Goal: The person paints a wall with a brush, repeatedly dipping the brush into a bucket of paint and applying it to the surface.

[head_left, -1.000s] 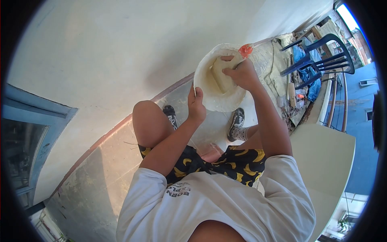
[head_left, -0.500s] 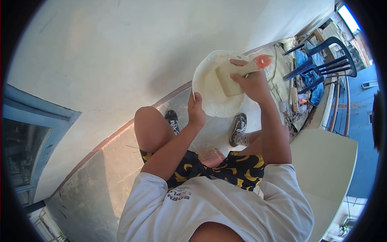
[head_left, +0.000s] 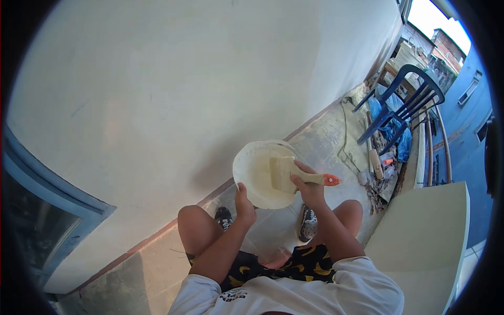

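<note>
In the head view, the left hand (head_left: 245,207) is closed on the 8 o'clock edge of a round, cream-white bowl (head_left: 249,170) of unclear material at mid-view; the right hand (head_left: 313,193), at its 4 o'clock, grips a wide, pale, red-tipped paintbrush (head_left: 285,175), bristle end towards 9 o'clock over the bowl. For good control, best keep the bowl level and the bristle end inside its edge, so drips fall within
</note>
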Motion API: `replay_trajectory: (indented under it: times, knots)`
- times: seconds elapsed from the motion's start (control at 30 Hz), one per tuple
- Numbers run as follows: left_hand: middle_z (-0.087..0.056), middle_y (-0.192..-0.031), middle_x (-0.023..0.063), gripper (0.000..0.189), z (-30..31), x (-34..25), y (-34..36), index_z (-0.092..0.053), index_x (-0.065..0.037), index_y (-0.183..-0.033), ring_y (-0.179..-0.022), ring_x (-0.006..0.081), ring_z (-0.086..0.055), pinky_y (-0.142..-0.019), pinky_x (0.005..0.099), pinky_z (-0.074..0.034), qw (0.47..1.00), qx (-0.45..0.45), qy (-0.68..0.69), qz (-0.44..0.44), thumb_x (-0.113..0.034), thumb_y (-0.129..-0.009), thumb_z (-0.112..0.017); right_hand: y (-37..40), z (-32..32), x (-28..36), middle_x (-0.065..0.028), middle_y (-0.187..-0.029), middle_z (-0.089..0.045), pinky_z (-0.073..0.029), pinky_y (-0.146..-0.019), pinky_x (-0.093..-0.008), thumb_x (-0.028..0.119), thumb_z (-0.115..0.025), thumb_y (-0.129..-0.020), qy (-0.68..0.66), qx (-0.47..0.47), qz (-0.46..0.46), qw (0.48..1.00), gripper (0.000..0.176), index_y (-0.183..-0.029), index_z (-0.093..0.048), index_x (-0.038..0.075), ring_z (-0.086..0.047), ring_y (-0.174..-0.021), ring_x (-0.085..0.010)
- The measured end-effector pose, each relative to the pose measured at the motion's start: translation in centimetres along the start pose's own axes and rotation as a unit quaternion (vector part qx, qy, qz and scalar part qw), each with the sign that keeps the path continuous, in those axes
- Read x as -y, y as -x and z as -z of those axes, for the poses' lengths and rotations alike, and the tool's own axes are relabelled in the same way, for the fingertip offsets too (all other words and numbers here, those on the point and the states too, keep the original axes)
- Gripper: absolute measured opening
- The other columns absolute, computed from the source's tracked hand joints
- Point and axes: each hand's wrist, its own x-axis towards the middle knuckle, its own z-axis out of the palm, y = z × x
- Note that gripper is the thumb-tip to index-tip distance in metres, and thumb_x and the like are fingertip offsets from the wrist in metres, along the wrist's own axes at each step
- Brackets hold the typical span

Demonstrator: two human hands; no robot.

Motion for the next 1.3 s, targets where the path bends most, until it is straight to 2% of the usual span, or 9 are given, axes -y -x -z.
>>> replay_trajectory:
  times: [0.07, 0.13, 0.23, 0.57, 0.8, 0.97, 1.1, 1.2, 1.3]
  knots:
    - [-0.048, -0.126, 0.0123, 0.058, -0.1, -0.4, 0.2, -0.032, -0.002, -0.132, -0.111, 0.0246, -0.051, -0.092, 0.0353, -0.042, 1.0, -0.002, 0.002, 0.013, -0.046, -0.095, -0.034, 0.0, 0.0, -0.4, -0.0113, -0.112, -0.057, -0.05, -0.077, -0.0278, 0.004, -0.061, -0.082, -0.005, 0.013, -0.046, 0.999, 0.045, -0.124, -0.048, -0.001, -0.057, -0.096, -0.0147]
    - [-0.047, -0.127, 0.0126, 0.058, -0.6, -1.0, 0.6, -0.032, -0.003, -0.132, -0.112, 0.0252, -0.051, -0.091, 0.0364, -0.043, 0.999, -0.009, 0.014, 0.043, -0.046, -0.094, -0.034, -0.5, -0.4, -0.4, -0.0119, -0.118, -0.054, -0.052, -0.081, -0.0349, 0.004, -0.056, -0.083, -0.323, -0.074, -0.145, 0.932, 0.048, -0.129, -0.042, 0.001, -0.057, -0.101, -0.0196]
    - [-0.047, -0.127, 0.0129, 0.057, -0.8, -1.2, 0.8, -0.032, -0.003, -0.132, -0.112, 0.0256, -0.051, -0.091, 0.0372, -0.044, 0.998, -0.013, 0.024, 0.051, -0.046, -0.094, -0.034, -4.1, -0.7, 1.1, -0.0154, -0.126, -0.046, -0.051, -0.084, -0.0405, 0.004, -0.053, -0.083, -0.412, -0.134, -0.083, 0.898, 0.055, -0.134, -0.032, 0.001, -0.056, -0.105, -0.0256]
    - [-0.048, -0.125, 0.0123, 0.057, -0.6, 0.3, -0.5, -0.032, -0.001, -0.131, -0.111, 0.0243, -0.051, -0.092, 0.0356, -0.042, 0.999, 0.005, 0.012, 0.036, -0.045, -0.094, -0.036, -27.7, -3.7, 18.0, -0.0204, -0.11, -0.051, -0.06, -0.064, -0.0423, -0.004, -0.055, -0.079, -0.305, -0.253, 0.113, 0.911, 0.049, -0.125, -0.039, -0.005, -0.06, -0.09, -0.0335]
    - [-0.05, -0.122, 0.0114, 0.057, -0.7, -0.1, -1.2, -0.035, 0.0, -0.129, -0.108, 0.0228, -0.052, -0.089, 0.0333, -0.043, 1.0, 0.015, 0.012, 0.017, -0.045, -0.094, -0.036, -26.0, -2.3, 22.5, -0.022, -0.109, -0.051, -0.06, -0.066, -0.0428, -0.005, -0.055, -0.078, -0.302, -0.211, 0.188, 0.91, 0.046, -0.122, -0.041, -0.006, -0.061, -0.09, -0.0352]
    - [-0.049, -0.122, 0.0127, 0.056, -0.5, 0.2, -1.4, -0.035, 0.0, -0.129, -0.109, 0.0232, -0.052, -0.09, 0.0344, -0.043, 1.0, 0.013, 0.01, -0.003, -0.044, -0.095, -0.036, -26.2, -3.9, 18.9, -0.0195, -0.116, -0.049, -0.06, -0.067, -0.0423, -0.006, -0.053, -0.079, -0.26, -0.231, 0.058, 0.936, 0.049, -0.126, -0.038, -0.003, -0.059, -0.096, -0.0318]
    - [-0.049, -0.122, 0.0133, 0.054, -0.4, 0.1, -1.1, -0.035, 0.001, -0.129, -0.109, 0.0234, -0.052, -0.091, 0.0345, -0.042, 1.0, 0.001, 0.004, 0.007, -0.042, -0.095, -0.036, -27.0, -5.7, 26.9, -0.0206, -0.111, -0.049, -0.061, -0.067, -0.0422, -0.004, -0.056, -0.079, -0.262, -0.187, 0.142, 0.936, 0.043, -0.12, -0.044, -0.004, -0.059, -0.092, -0.0343]
    - [-0.049, -0.122, 0.0136, 0.053, -0.2, 0.5, -1.3, -0.035, 0.001, -0.128, -0.109, 0.0235, -0.052, -0.091, 0.0345, -0.043, 1.0, 0.023, -0.002, -0.006, -0.041, -0.096, -0.035, -25.6, -4.3, 27.5, -0.0208, -0.11, -0.049, -0.06, -0.068, -0.0431, -0.003, -0.056, -0.079, -0.313, -0.164, 0.227, 0.908, 0.042, -0.12, -0.045, -0.004, -0.059, -0.093, -0.0349]
    - [-0.049, -0.121, 0.0138, 0.053, -0.7, -0.3, -0.7, -0.035, 0.002, -0.128, -0.109, 0.0236, -0.052, -0.091, 0.0344, -0.043, 1.0, 0.03, 0.0, -0.006, -0.041, -0.096, -0.036, -24.2, -2.9, 22.4, -0.0229, -0.111, -0.051, -0.061, -0.064, -0.041, -0.007, -0.052, -0.079, -0.29, -0.217, 0.184, 0.914, 0.049, -0.126, -0.038, -0.003, -0.062, -0.091, -0.0339]
